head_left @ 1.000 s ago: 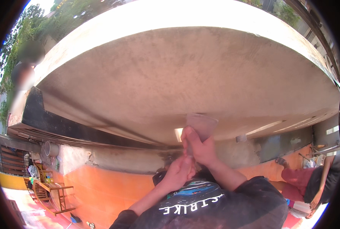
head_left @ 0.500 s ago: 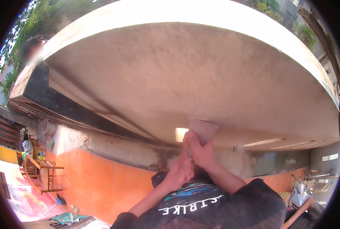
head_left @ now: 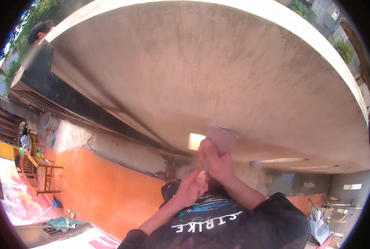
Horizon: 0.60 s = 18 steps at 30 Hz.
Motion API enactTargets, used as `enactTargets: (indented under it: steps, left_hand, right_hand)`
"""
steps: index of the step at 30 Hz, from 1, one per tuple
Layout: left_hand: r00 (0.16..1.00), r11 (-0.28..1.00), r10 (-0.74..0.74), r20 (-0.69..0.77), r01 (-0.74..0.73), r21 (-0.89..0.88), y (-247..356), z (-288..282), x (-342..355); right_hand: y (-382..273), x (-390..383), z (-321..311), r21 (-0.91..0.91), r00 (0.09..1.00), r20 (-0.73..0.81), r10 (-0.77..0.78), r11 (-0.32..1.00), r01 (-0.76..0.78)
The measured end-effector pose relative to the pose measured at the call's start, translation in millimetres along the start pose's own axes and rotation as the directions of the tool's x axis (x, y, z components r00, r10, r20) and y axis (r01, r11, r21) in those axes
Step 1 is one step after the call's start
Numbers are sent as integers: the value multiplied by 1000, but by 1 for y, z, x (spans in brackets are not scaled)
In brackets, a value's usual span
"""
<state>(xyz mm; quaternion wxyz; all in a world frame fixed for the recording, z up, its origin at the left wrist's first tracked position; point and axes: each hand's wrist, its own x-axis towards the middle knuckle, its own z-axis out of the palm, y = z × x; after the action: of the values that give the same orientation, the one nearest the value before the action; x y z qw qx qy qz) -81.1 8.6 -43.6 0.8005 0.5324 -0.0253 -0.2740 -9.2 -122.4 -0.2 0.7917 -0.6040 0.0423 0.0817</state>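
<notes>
"Scraper (head_left: 222, 139): where do you have it, and how is it held?"

"Just below the middle of my view, blade up, in front of a broad grey-brown surface (head_left: 193, 74). The right grip (head_left: 220, 167) is clamped low on the blade, thumb laid over its near face. The left grip (head_left: 190, 191) is wrapped round the pale wooden handle (head_left: 202, 175), below and a little to the left."

"And farther out?"

"I see a bright rectangular patch (head_left: 196, 141) just left of the blade, a long dark beam (head_left: 81, 106) running to the upper left, orange tiling (head_left: 97, 174) below that and a wooden chair (head_left: 37, 172) beyond. Another person's head (head_left: 37, 33) shows past the surface's edge."

"What would worry you from here?"

"Uneven pressure, mostly. I judge that if one grip pushed harder, a blade corner could dig in and score the surface. The right fingers sit close to the working edge, so a slip could scrape the knuckles. If the left grip slackened, the handle might twist."

"What can't you make out?"

"Whether the blade touches the surface or stands just off it. Fingers cover most of the handle. I can't say if the bright patch is a gap or falling light. At lower right, a grey bag or sheet (head_left: 318, 228) is partly cut off by the dark rim."
</notes>
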Motion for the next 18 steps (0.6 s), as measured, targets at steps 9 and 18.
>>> enactTargets:
  steps: [9,18]
  left_hand:
    - [994,992,109,-21,-107,67,3,-3,13]
    - [999,999,36,34,-35,-38,1,-2,12]
  right_hand:
    - [-1,5,6,11,992,16,-127,992,127]
    - [0,0,10,-12,999,-19,-49,999,49]
